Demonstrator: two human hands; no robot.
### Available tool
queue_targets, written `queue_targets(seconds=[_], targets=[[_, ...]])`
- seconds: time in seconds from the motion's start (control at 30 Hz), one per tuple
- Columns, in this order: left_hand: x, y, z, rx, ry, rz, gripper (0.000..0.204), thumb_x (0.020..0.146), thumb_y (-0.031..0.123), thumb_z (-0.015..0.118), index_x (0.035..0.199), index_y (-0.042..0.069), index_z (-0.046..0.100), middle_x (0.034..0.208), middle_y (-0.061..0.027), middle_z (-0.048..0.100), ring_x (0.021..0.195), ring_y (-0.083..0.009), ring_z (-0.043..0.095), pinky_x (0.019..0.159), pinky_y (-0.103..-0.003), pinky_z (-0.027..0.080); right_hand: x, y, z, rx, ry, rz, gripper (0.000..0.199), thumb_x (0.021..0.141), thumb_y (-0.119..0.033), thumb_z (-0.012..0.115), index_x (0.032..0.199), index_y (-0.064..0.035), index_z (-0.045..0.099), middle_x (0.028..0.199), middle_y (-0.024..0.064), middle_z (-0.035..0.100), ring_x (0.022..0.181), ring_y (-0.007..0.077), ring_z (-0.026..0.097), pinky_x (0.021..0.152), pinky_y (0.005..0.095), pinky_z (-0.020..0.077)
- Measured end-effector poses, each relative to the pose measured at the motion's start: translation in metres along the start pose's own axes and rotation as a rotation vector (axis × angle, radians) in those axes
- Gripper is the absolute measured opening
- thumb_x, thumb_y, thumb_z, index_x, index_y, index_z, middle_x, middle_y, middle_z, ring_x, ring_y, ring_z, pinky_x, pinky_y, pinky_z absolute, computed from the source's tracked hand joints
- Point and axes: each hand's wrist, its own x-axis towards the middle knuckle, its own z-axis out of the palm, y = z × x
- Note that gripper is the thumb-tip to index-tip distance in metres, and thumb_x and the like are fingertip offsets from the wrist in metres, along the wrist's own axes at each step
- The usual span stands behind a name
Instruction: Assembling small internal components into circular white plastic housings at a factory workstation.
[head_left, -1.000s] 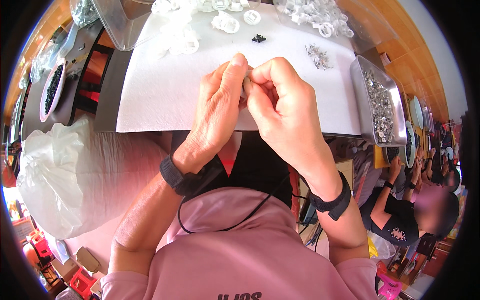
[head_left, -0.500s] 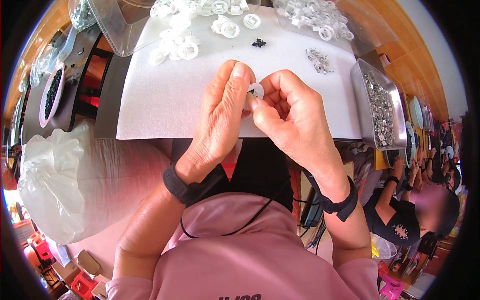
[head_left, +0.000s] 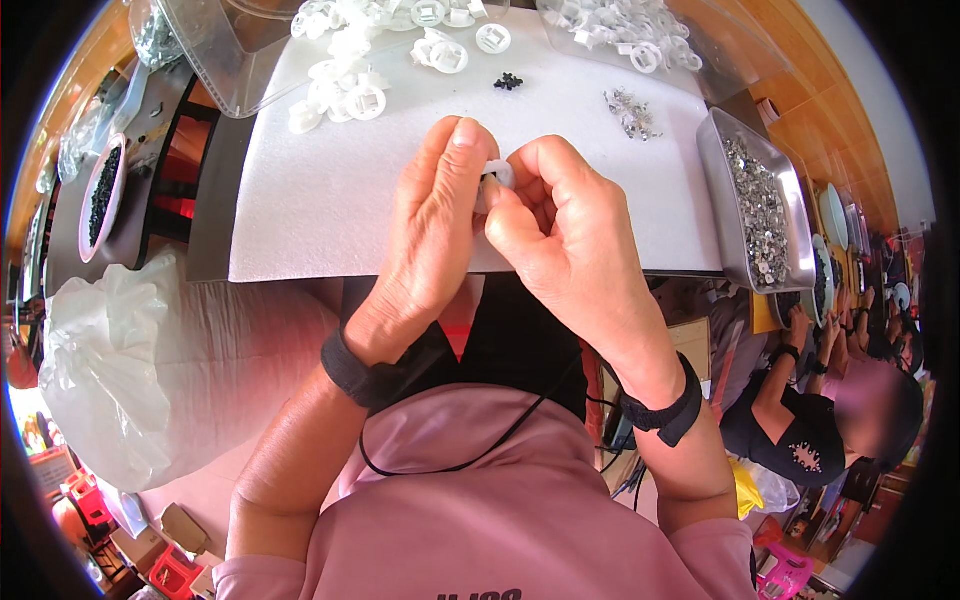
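Over the worktop, your left hand and right hand have their fingers closed on one small white ring-shaped part.

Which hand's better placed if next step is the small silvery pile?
Right hand, probably: it is nearer the small silvery pile, which lies ahead and to its right. The left hand is farther off, on the other side of the white part.

Above a white sheet, the person's left hand and right hand hold a small white part between them, the right thumb against it. Beyond lie black pieces; to the right, a metal tray holds small metallic pieces.
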Motion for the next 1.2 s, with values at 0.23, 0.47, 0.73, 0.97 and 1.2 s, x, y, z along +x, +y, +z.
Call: queue_targets(seconds=[0.23, 0.47, 0.73, 0.97, 1.2], targets=[[0.002, 0.006, -0.009, 0.007, -0.058, -0.165, 0.037, 0.102, 0.037, 0.039, 0.096, 0.007, 0.06, 0.071, 0.0036, 0.044, 0.063, -0.0047, 0.038, 0.056, -0.022, 0.033, -0.006, -0.004, -0.011, -0.11, -0.027, -0.021, 0.027, 0.078, -0.007, 0.069, 0.096, -0.0002, 0.05, 0.074, 0.0119, 0.057, 0.057, 0.0225, 0.06, 0.051, 0.0332, 0.0471], [0.004, -0.001, -0.009, -0.098, -0.043, -0.171, 0.04, 0.102, 0.036, 0.04, 0.096, 0.003, 0.061, 0.069, 0.0042, 0.048, 0.06, -0.0035, 0.038, 0.053, -0.021, 0.032, -0.002, 0.01, 0.002, -0.404, 0.062, -0.318, 0.03, 0.076, -0.004, 0.068, 0.099, -0.0034, 0.048, 0.086, 0.0109, 0.057, 0.066, 0.028, 0.062, 0.053, 0.0364, 0.0494], [0.002, -0.001, -0.007, -0.064, -0.059, -0.104, 0.037, 0.103, 0.034, 0.039, 0.095, 0.004, 0.06, 0.07, 0.0036, 0.05, 0.062, -0.0028, 0.043, 0.054, -0.02, 0.034, -0.002, 0.006, 0.003, -0.374, 0.084, -0.328, 0.029, 0.075, -0.004, 0.068, 0.096, -0.0028, 0.048, 0.084, 0.0115, 0.056, 0.065, 0.0293, 0.061, 0.053, 0.0367, 0.0493], [0.0, -0.002, -0.005, -0.033, -0.042, -0.056, 0.037, 0.104, 0.032, 0.039, 0.099, 0.002, 0.06, 0.073, 0.0017, 0.053, 0.065, -0.0037, 0.044, 0.057, -0.021, 0.038, -0.001, 0.009, 0.003, -0.379, 0.073, -0.365, 0.026, 0.075, -0.004, 0.067, 0.093, -0.0027, 0.048, 0.081, 0.013, 0.055, 0.064, 0.0322, 0.059, 0.052, 0.0378, 0.0488], [0.0, -0.003, -0.004, -0.002, -0.038, -0.015, 0.038, 0.104, 0.031, 0.038, 0.098, 0.001, 0.06, 0.073, 0.0016, 0.053, 0.066, -0.0039, 0.043, 0.057, -0.021, 0.038, 0.0, 0.014, 0.007, -0.262, 0.114, -0.389, 0.028, 0.074, 0.009, 0.066, 0.095, -0.0019, 0.049, 0.063, 0.0034, 0.05, 0.051, 0.0117, 0.05, 0.047, 0.0258, 0.0428]])
